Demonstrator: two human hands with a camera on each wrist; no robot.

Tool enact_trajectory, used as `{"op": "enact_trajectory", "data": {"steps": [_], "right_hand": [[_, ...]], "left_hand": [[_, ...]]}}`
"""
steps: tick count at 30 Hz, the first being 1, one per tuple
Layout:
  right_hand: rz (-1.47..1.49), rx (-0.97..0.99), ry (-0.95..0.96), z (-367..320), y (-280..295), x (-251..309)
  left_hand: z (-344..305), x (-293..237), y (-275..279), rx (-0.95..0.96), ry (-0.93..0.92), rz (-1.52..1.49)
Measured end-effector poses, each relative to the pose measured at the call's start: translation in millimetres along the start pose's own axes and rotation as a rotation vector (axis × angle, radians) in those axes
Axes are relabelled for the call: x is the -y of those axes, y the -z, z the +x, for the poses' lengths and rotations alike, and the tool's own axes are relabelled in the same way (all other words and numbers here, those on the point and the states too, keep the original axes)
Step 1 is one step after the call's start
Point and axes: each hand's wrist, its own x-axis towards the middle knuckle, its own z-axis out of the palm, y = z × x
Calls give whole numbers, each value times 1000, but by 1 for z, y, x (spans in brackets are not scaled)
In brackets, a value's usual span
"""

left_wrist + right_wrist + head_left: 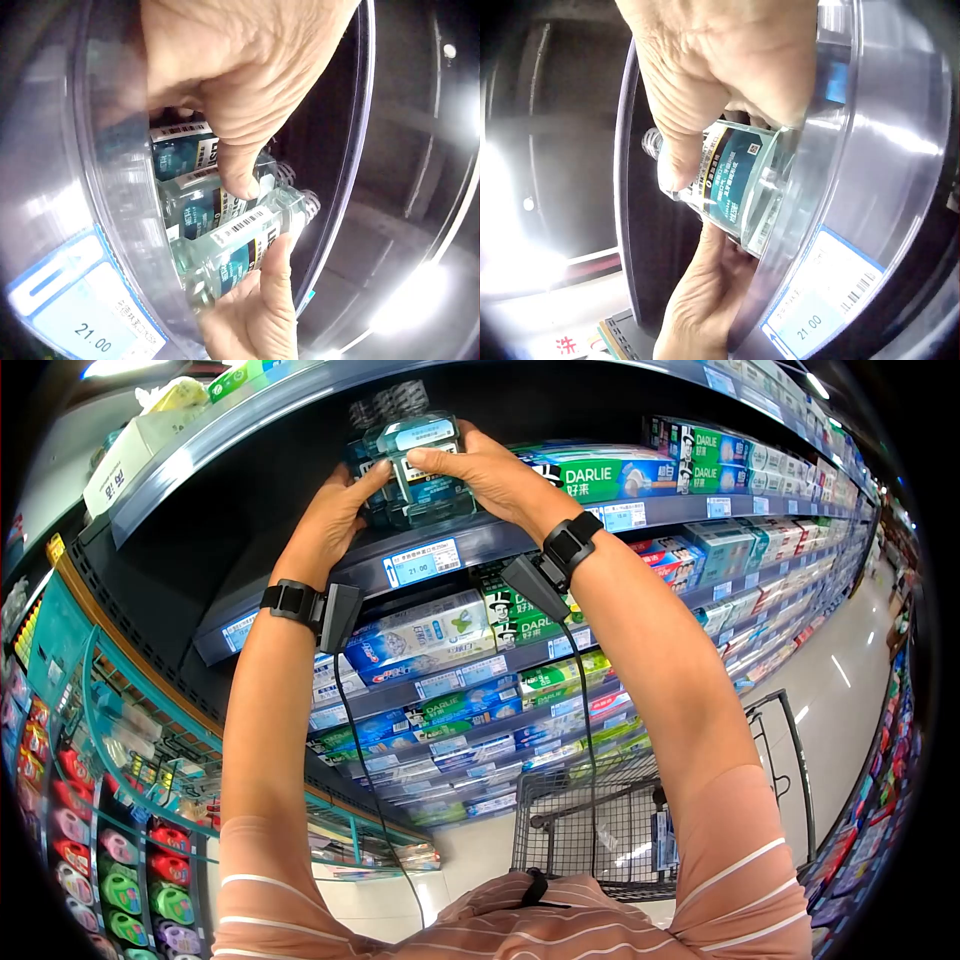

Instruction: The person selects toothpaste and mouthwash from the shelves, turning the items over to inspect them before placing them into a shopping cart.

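Teal mouthwash bottles with clear caps stand in a tight group at the front of a shelf. From the left side my left hand grips the group, its thumb on the front face of a bottle. My right hand holds the group from the right, thumb across the front bottle's label. In the left wrist view three bottles sit one beside another, with both thumbs against them. The right wrist view has the front bottle beneath my right thumb. Most other fingers are hidden behind the bottles.
A price label reading 21.00 is on the shelf's front lip. Toothpaste boxes stand to the right, with more boxes on the shelf below. A wire shopping cart is at lower right. Cables hang from both wrist cameras.
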Motion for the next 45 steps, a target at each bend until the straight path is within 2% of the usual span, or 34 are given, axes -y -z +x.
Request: {"op": "enact_trajectory", "data": {"steps": [2,5,9,14,18,21,25,28,31,36,43,45], "right_hand": [[-9,104,-24,-1,0,9],[-65,121,-87,3,2,7],[-80,67,-28,3,-2,4],[-54,73,-49,7,-1,1],[-69,36,-23,5,-5,3],[-25,20,-116,5,-3,4],[120,-59,-103,7,-2,-1],[280,-185,-127,11,-4,0],[405,-184,-153,9,-5,6],[483,-146,-193,-2,-11,25],[487,-109,-230,-40,-24,56],[402,-75,-293,-59,-25,65]], "left_hand": [[-7,-6,-4,29,1,-47],[-14,-11,-11,24,-11,-100],[-12,-9,-9,6,-1,-120],[6,9,5,-67,63,-186],[1,3,2,-94,69,-158],[-5,-1,-4,-87,48,-116],[-2,0,-2,-109,19,-66],[-4,2,-4,-123,-81,-227],[-7,0,-3,-196,-89,-306],[-10,0,-2,-215,-122,-354],[-5,-5,2,-279,-31,-336],[-15,-9,-2,-208,-22,-360]]}}
